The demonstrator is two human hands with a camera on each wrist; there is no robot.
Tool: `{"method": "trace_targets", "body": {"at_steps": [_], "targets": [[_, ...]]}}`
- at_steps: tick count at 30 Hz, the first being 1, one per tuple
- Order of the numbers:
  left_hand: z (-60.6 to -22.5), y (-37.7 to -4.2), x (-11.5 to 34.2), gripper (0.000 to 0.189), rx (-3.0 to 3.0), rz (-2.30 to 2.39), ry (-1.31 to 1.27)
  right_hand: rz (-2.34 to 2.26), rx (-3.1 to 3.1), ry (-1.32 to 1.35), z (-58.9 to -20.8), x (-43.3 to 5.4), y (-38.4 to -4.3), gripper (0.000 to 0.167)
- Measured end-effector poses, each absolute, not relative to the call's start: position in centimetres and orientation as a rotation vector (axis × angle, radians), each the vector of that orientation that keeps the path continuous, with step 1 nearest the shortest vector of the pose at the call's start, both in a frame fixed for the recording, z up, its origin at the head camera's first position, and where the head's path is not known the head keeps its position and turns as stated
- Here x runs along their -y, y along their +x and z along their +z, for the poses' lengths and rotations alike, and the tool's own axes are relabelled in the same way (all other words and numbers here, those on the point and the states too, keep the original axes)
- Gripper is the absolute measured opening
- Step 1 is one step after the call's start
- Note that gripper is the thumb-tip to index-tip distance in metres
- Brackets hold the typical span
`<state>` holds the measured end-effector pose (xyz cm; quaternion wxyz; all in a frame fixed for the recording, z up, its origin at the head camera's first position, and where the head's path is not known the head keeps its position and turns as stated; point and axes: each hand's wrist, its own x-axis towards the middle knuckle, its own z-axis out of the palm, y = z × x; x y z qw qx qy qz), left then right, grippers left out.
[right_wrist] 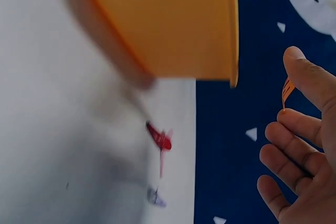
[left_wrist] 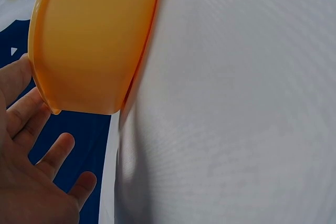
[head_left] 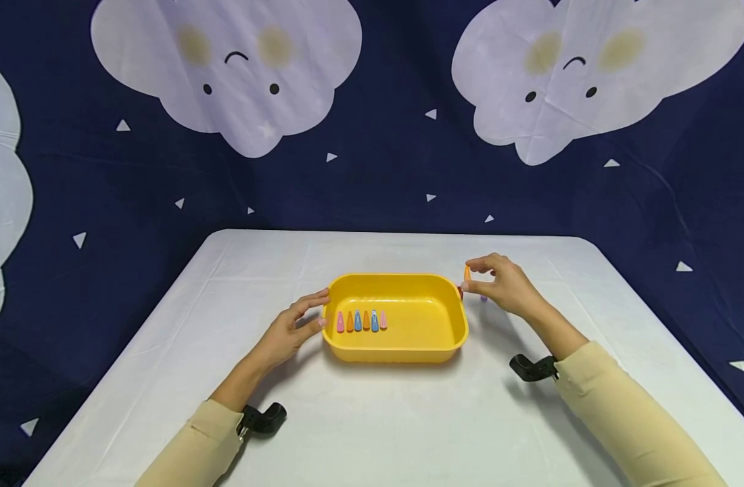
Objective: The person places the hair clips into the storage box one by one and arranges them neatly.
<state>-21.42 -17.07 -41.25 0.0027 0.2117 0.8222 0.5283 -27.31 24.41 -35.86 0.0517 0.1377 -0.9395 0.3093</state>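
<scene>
Between thumb and index finger, my right hand (head_left: pixel 502 284) pinches an orange hair clip (head_left: pixel 467 273) just past the right end of a yellow tray (head_left: pixel 396 355). The right wrist view also shows the orange clip (right_wrist: pixel 286 92) at the fingertips, partly hidden by the thumb. My left hand (head_left: pixel 289 328) touches the tray's left rim with fairly straight fingers and thumb. Inside the tray, several snap hair clips (head_left: pixel 357 320) in pink, orange and blue stand side by side in a row toward the left.
On the table beyond the tray's right end lie a red clip (right_wrist: pixel 160 137) and a purple clip (right_wrist: pixel 155 198), blurred in the right wrist view. A white cloth covers the table (head_left: pixel 396 419). Behind it hangs a dark blue curtain (head_left: pixel 402 149) with clouds.
</scene>
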Motion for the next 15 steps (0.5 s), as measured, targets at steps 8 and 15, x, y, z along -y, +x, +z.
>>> {"method": "trace_targets", "body": {"at_steps": [8,15], "targets": [[-41.1,-21.5,17.0,0.042,-2.584,1.651,0.658,0.973,2.839,0.474,-34.7,-22.1,-26.6,0.055],[-41.4,-21.5,17.1,0.042,-2.585,1.653,0.655,0.948,2.814,0.539,-34.5,-20.4,-26.1,0.054]]}}
